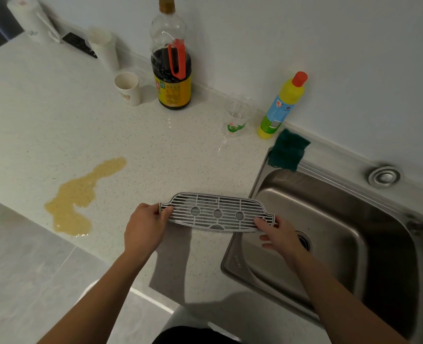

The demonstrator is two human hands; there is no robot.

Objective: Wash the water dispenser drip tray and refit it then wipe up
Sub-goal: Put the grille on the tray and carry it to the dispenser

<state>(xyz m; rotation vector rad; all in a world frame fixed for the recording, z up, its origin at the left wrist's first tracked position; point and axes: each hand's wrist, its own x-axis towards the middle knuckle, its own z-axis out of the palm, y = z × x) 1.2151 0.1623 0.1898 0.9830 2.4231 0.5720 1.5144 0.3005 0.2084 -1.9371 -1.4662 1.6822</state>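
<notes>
Currently, left hand (144, 225) and right hand (277, 233) pinch opposite ends of the slotted drip tray (216, 214), held at the counter's (56, 108) front edge beside the sink (329, 184); keep it level moving over the basin.

The person's left hand (147, 225) and right hand (278, 233) grip the two ends of a grey slotted drip tray (216, 214), held flat just left of the steel sink (329, 219), its right end over the sink's rim. Left of the sink, a yellowish spill (81, 194) lies on the speckled desk (156, 150). Behind the sink's far left corner, a green sponge (288, 150) rests beside a yellow detergent bottle (281, 108), with a clear cup (236, 117), a dark sauce bottle (172, 63) and a paper cup (128, 88) farther left.
</notes>
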